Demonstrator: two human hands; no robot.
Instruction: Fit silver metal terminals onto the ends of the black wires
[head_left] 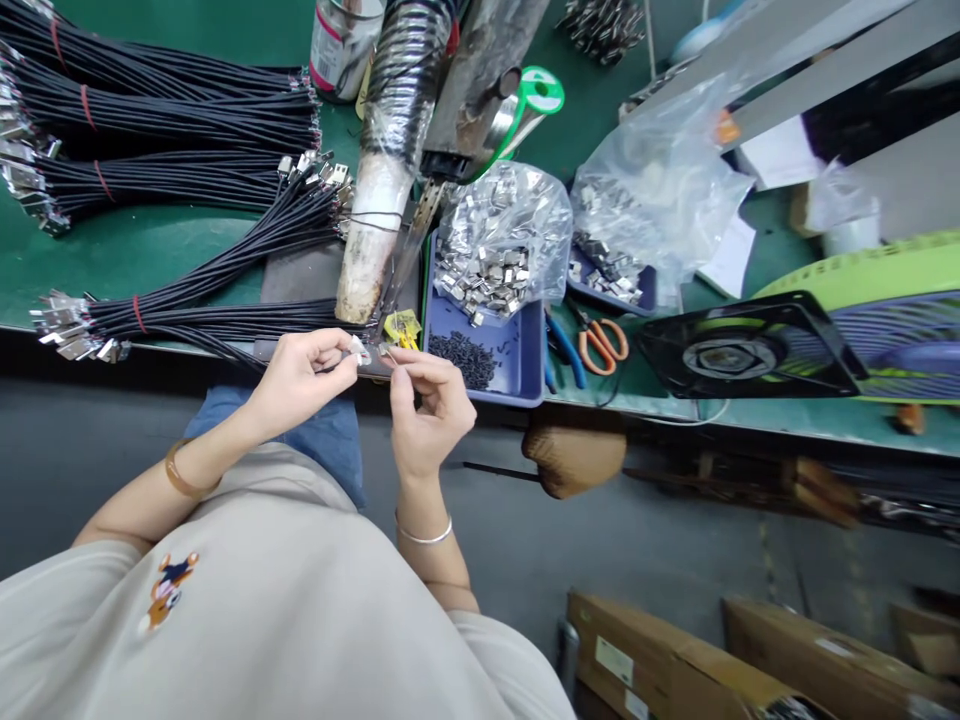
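Note:
At the bench's front edge, my left hand (309, 372) pinches a small silvery-white connector (361, 350) between thumb and fingertips. Close by on its right, my right hand (431, 405) is closed in a pinch, with a tiny thin piece at its fingertips that is too small to name. A yellow fixture (403, 328) stands just behind the fingertips. Black cables (247, 318) with metal plugs lie behind my left hand, tied with a red band. Right of my right hand is a blue tray (529, 355) with small black parts (465, 358) and a bag of metal connector shells (495, 275).
A ribbed duct (401, 90) and a soldering machine arm (476, 90) reach down over the bench, beside a green solder spool (541, 90). Orange-handled scissors (602, 346) and blue-handled pliers (566, 350) lie right of the tray. A black fan (739, 355) stands further right.

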